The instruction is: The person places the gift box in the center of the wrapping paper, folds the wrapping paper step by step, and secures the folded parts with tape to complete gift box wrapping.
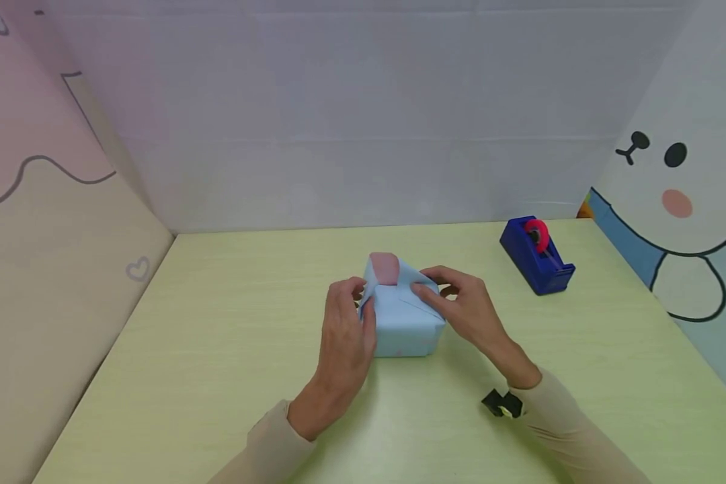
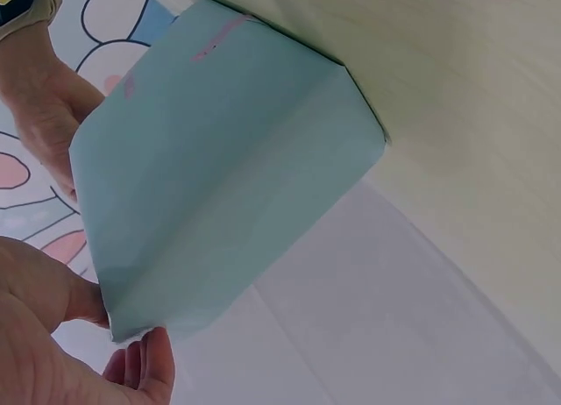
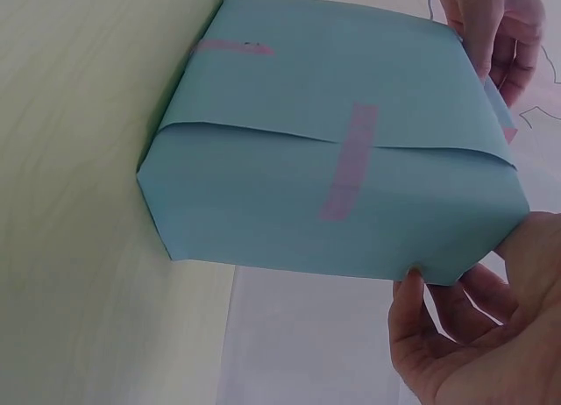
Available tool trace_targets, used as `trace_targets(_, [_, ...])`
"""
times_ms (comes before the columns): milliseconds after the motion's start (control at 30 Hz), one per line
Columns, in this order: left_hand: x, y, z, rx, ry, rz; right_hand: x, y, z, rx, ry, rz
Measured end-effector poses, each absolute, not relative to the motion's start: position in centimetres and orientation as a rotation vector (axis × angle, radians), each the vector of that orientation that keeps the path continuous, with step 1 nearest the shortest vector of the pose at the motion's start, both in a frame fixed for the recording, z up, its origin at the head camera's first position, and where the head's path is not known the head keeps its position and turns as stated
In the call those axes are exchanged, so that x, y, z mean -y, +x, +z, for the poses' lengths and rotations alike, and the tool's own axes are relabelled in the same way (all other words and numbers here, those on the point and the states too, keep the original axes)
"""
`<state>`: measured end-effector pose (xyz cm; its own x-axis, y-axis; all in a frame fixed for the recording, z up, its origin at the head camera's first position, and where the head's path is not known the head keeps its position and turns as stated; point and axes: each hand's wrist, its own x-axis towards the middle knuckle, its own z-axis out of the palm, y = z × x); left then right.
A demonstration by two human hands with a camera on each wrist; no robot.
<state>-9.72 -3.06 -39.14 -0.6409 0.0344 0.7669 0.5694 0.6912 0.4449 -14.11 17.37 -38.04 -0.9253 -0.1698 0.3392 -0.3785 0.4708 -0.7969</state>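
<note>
A box-shaped parcel in light blue wrapping paper stands on the table between both hands. On its top, toward the far side, a pinkish-red patch shows between folded paper edges. My left hand pinches the paper at the upper left edge, thumb near and fingers behind. At the upper right edge my right hand pinches the paper between thumb and fingers. Strips of pink tape lie across the paper in the right wrist view, one over a long overlapping seam. The parcel's contents are hidden.
A blue tape dispenser with a red roll sits at the table's back right. Beside the right sleeve is a small black device. A pale back wall and printed side panels border the pale yellow-green table.
</note>
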Motion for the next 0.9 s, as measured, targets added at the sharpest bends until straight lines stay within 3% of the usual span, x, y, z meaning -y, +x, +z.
trace_targets(900, [3.6,-10.3,-38.5,2.076,-0.657,-0.597,-17.3,-14.2,-38.0,2.498,0.486,1.469])
